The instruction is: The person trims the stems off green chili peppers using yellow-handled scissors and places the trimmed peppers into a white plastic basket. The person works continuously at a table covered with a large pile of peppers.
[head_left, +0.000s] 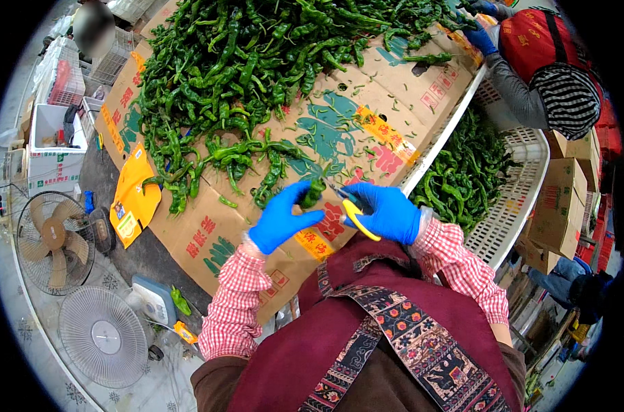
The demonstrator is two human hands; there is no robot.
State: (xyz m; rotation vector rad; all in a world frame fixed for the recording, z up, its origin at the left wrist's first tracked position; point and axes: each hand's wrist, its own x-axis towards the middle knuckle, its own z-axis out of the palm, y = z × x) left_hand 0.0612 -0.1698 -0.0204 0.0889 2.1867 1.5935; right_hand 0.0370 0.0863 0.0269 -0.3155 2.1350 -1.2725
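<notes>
Green pepper (315, 195) is pinched in the left hand (284, 218), just beside the yellow-handled snips (354, 217) gripped by the right hand (389, 213). Probably light, slick, easily bruised, so I'd hold it gently mid-length.

On my feed: bright, even light; small glints on glossy peppers (247, 75); fisheye bending, black corners; one person's head (94, 29), upper left, blurred.
</notes>
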